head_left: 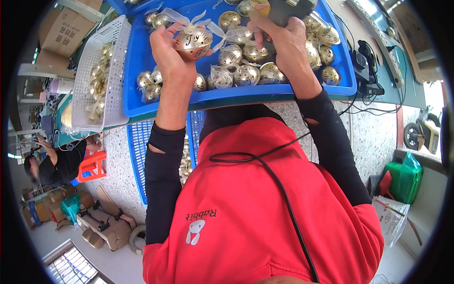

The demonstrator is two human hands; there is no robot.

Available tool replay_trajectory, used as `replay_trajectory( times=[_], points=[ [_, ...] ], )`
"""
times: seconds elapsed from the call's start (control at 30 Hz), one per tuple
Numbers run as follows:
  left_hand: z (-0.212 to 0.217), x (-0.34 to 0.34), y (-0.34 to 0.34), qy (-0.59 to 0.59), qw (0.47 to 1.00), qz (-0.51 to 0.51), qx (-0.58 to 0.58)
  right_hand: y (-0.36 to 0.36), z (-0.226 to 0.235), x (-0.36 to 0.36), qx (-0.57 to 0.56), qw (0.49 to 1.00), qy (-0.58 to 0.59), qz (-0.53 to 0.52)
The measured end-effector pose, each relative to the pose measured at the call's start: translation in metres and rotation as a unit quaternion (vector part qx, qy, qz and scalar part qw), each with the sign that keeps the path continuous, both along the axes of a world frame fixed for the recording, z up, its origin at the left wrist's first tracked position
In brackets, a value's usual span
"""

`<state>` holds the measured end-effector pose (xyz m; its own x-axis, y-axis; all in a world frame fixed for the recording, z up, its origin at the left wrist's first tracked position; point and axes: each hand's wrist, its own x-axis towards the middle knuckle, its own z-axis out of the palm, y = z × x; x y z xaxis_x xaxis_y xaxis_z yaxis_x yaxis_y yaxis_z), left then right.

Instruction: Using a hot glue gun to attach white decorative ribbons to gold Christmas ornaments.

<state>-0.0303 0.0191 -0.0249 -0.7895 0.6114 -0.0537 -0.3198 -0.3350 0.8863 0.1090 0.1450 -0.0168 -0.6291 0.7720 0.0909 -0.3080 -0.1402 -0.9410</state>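
Both hands are busy here. The left hand (pixel 166 53) reaches over the near edge of the blue tray (pixel 227 97), forearm pointing nearly straight ahead, fingers curled round a gold bell (pixel 193 45) above the tray's left half. The right hand (pixel 289 40) slants inward over the tray's right half, gripping a dark handheld tool (pixel 289 11). Loads more bells (pixel 247 75) lie in the tray, with a white basket (pixel 117 68) just left of it.
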Motion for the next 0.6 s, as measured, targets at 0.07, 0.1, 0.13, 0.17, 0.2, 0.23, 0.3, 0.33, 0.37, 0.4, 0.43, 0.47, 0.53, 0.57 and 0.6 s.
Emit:
replay_trajectory(
  times=[0.07,0.1,0.13,0.17,0.2,0.23,0.3,0.33,0.37,0.4,0.43,0.47,0.53,0.57,0.6],
  points=[
    [0.003,-0.008,-0.006,0.0,1.0,0.02,-0.009,0.001,-0.011,0.001,0.116,0.993,-0.005,0.015],
    [0.006,-0.011,-0.011,-0.007,0.999,0.031,-0.013,0.0,-0.012,0.001,0.125,0.992,-0.017,0.021],
    [0.009,-0.014,-0.016,-0.014,0.999,0.043,-0.016,0.0,-0.012,0.001,0.126,0.992,-0.013,0.029],
    [0.009,-0.025,-0.025,-0.008,0.999,0.039,-0.007,0.0,-0.012,0.002,0.103,0.994,0.001,0.028],
    [0.006,-0.042,-0.034,-0.004,0.999,0.048,-0.006,0.002,-0.014,0.002,0.079,0.996,0.014,0.028],
    [0.008,-0.06,-0.046,0.055,0.994,0.094,-0.008,0.003,-0.014,0.003,0.072,0.996,0.03,0.034],
    [0.016,-0.077,-0.066,0.119,0.982,0.148,-0.012,0.007,-0.017,0.004,0.048,0.998,0.031,0.023],
    [0.025,-0.078,-0.077,0.207,0.958,0.188,-0.06,0.007,-0.017,0.005,0.053,0.998,0.019,0.015],
    [0.031,-0.08,-0.084,0.292,0.923,0.226,-0.107,0.006,-0.015,0.006,0.054,0.998,0.014,0.021],
    [0.03,-0.082,-0.088,0.294,0.921,0.232,-0.111,0.006,-0.015,0.007,0.065,0.997,-0.003,0.029],
    [0.027,-0.084,-0.09,0.304,0.914,0.236,-0.127,0.002,-0.013,0.006,0.054,0.998,0.008,0.043],
    [0.024,-0.084,-0.09,0.313,0.909,0.238,-0.142,0.0,-0.012,0.004,0.044,0.997,0.017,0.055],
    [0.025,-0.061,-0.073,0.298,0.924,0.209,-0.113,-0.009,-0.009,-0.004,0.044,0.997,0.031,0.056],
    [0.023,-0.052,-0.064,0.258,0.942,0.196,-0.088,-0.015,-0.007,-0.009,0.045,0.996,0.047,0.059],
    [0.021,-0.043,-0.055,0.216,0.957,0.185,-0.063,-0.019,-0.007,-0.016,0.05,0.994,0.063,0.075]
  ],
)
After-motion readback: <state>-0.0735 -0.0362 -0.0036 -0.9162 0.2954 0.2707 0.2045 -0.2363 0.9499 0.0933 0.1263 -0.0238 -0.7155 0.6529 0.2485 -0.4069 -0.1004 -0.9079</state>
